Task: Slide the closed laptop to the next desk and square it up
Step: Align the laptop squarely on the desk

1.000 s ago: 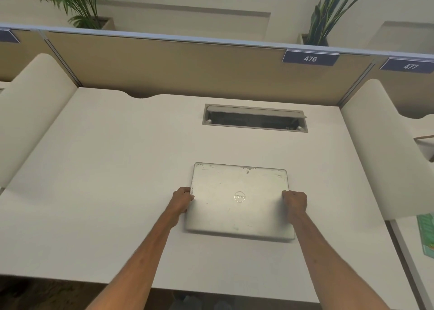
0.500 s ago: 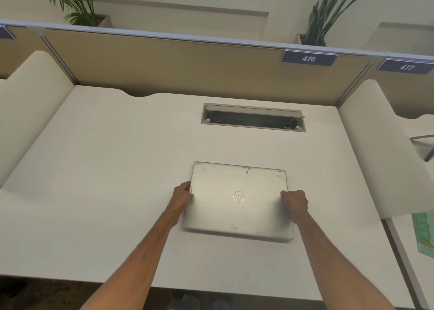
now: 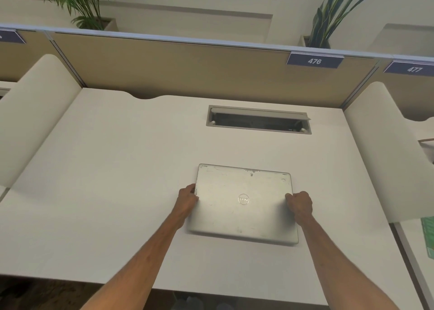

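Observation:
A closed silver laptop (image 3: 244, 202) with a worn lid lies flat on the white desk (image 3: 117, 168), right of centre and slightly skewed to the desk's edges. My left hand (image 3: 186, 198) grips its left edge. My right hand (image 3: 300, 204) grips its right edge, fingers curled over the side. Both forearms reach in from the bottom of the head view.
An open cable hatch (image 3: 258, 120) sits behind the laptop. Curved white side dividers stand at the left (image 3: 35, 112) and right (image 3: 387, 154); a tan back panel carries the signs 476 (image 3: 314, 61) and 477 (image 3: 414, 69). The neighbouring desk at far right holds something green (image 3: 428, 237).
The laptop and both hands hold almost the same place on the desk; the view has shifted a little.

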### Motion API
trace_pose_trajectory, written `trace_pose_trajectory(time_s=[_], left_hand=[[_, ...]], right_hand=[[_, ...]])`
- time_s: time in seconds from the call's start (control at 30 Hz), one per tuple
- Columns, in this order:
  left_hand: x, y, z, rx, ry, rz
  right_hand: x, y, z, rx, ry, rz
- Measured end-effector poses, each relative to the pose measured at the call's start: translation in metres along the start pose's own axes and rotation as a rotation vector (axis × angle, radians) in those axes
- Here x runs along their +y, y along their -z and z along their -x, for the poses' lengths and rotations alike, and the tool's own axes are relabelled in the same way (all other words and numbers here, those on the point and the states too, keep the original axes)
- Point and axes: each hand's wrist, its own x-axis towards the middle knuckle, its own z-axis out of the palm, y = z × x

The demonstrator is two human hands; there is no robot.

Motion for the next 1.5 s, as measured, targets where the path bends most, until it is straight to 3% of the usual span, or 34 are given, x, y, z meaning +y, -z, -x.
trace_pose_trajectory(time_s=[0.2, 0.4, 0.7, 1.27, 1.5], left_hand=[[-0.019, 0.001, -0.023, 0.008, -0.018, -0.023], [-0.096, -0.003, -0.107, 0.069, 0.018, -0.093], [-0.005, -0.001, 0.0, 0.022, -0.044, -0.08], [-0.032, -0.005, -0.017, 0.069, -0.032, -0.049], [-0.041, -0.013, -0.026, 0.127, -0.088, -0.345]], right_hand=[[-0.002, 0.0, 0.003, 0.023, 0.051, 0.036], [0.004, -0.01, 0.004, 0.085, 0.102, 0.029], [0.015, -0.02, -0.007, 0.102, 0.074, -0.019], [0.015, -0.013, -0.002, 0.066, 0.167, -0.028], [0.014, -0.018, 0.007, 0.078, 0.127, -0.052]])
